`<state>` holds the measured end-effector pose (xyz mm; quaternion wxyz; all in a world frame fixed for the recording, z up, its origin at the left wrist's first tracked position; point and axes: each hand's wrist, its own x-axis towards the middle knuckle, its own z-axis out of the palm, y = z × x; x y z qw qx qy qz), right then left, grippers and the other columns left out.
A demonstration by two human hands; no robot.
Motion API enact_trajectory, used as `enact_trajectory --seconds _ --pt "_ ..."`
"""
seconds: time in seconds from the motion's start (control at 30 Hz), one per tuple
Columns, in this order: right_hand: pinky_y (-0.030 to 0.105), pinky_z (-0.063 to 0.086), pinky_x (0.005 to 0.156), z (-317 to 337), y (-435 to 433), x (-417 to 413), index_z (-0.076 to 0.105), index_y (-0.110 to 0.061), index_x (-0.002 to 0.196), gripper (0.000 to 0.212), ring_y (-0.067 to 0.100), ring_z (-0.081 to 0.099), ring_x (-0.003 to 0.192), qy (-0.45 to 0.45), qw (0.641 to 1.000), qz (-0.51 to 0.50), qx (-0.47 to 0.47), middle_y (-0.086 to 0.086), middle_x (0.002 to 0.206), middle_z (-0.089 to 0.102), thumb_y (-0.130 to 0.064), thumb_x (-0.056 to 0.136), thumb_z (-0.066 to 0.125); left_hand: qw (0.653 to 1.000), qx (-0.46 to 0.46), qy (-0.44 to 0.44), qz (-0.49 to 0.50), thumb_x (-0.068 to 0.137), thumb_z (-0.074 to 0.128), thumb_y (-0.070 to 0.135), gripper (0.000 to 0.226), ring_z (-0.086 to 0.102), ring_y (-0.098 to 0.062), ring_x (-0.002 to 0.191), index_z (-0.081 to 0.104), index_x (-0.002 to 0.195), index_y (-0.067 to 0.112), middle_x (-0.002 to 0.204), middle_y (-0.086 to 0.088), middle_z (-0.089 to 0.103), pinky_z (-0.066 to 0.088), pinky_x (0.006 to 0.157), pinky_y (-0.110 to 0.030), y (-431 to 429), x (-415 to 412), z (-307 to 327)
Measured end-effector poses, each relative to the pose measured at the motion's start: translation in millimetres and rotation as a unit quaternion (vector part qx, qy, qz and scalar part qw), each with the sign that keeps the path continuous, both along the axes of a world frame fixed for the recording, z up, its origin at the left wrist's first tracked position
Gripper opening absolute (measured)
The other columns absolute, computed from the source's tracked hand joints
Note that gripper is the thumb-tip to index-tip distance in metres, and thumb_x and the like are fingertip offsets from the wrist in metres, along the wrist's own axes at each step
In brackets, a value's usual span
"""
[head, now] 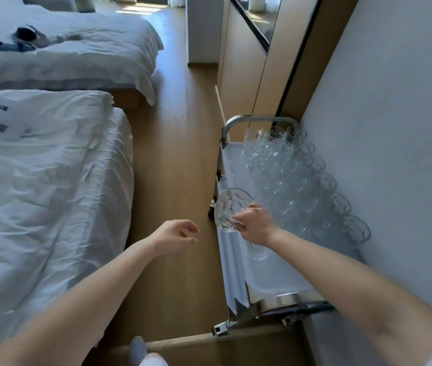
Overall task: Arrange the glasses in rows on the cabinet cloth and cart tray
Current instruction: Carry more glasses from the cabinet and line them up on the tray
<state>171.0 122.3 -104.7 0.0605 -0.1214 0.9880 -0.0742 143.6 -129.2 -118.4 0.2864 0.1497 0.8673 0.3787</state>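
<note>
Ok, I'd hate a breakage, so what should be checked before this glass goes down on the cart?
1. Grip: right hand holds the glass: ok.
2. Glass upright: tilted, mouth toward the camera: not ok.
3. Free spot: bare tray left of the rows: ok.
4. Glass over the tray: in this view it sits at the tray's left edge: cannot tell.
5. Lone glass under the right wrist, clear of the hand: cannot tell.
6. Left hand free to help: empty, fingers loose: ok.
</note>
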Motion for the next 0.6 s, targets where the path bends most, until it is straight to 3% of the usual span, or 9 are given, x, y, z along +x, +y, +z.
enact_trajectory --seconds 0.2,0.3,0.43,0.5,0.6 --pt "0.021 0.028 0.105 -21.4 2.5 -79.9 0.067 -0.013 0.088 0.018 0.020 0.063 0.085 -0.020 0.998 -0.038 0.052 0.001 0.088 0.071 -0.016 0.091 0.049 0.998 -0.047 0.020 -0.039 0.084 0.067 0.026 0.017 0.062 -0.008 0.088 0.064 0.100 0.030 0.101 0.009 0.063 0.052 0.080 -0.025 -8.6 -138.1 -22.0" --pt "0.012 0.027 0.089 -23.2 -1.5 -128.3 0.067 -0.014 0.095 0.018 0.021 0.057 0.106 -0.041 0.994 -0.087 0.048 0.002 0.098 0.070 -0.018 0.093 0.049 0.994 -0.062 0.021 -0.091 0.084 0.065 0.025 0.024 0.060 -0.008 0.088 0.063 0.108 0.026 0.100 0.011 0.059 0.048 0.076 -0.022 -3.9 -200.3 -25.6" --pt "0.028 0.042 0.097 -16.1 -7.9 -196.8 0.068 -0.016 0.094 0.017 0.020 0.050 0.119 -0.077 0.989 -0.120 0.043 0.002 0.099 0.070 -0.015 0.090 0.051 0.965 -0.147 0.074 -0.205 0.081 0.064 0.028 0.031 0.057 -0.009 0.094 0.063 0.111 0.032 0.105 0.011 0.056 0.049 0.084 -0.024 -10.6 -287.4 -9.9" --pt "0.026 0.033 0.109 -11.9 -6.1 -222.7 0.069 -0.015 0.099 0.024 0.015 0.052 0.116 -0.078 0.988 -0.124 0.049 0.002 0.102 0.070 -0.008 0.090 0.048 0.959 -0.164 0.111 -0.205 0.080 0.065 0.031 0.032 0.058 -0.011 0.095 0.063 0.112 0.032 0.110 0.008 0.058 0.048 0.086 -0.025 -13.9 -340.1 1.8" --pt "0.027 0.015 0.119 -22.2 -1.2 -250.3 0.070 -0.011 0.095 0.031 0.014 0.062 0.095 -0.066 0.988 -0.107 0.086 0.005 0.093 0.070 0.003 0.086 0.044 0.949 -0.189 0.134 -0.215 0.079 0.065 0.034 0.035 0.058 -0.012 0.096 0.061 0.114 0.034 0.115 0.007 0.059 0.049 0.087 -0.028 -2.0 -396.6 10.4"
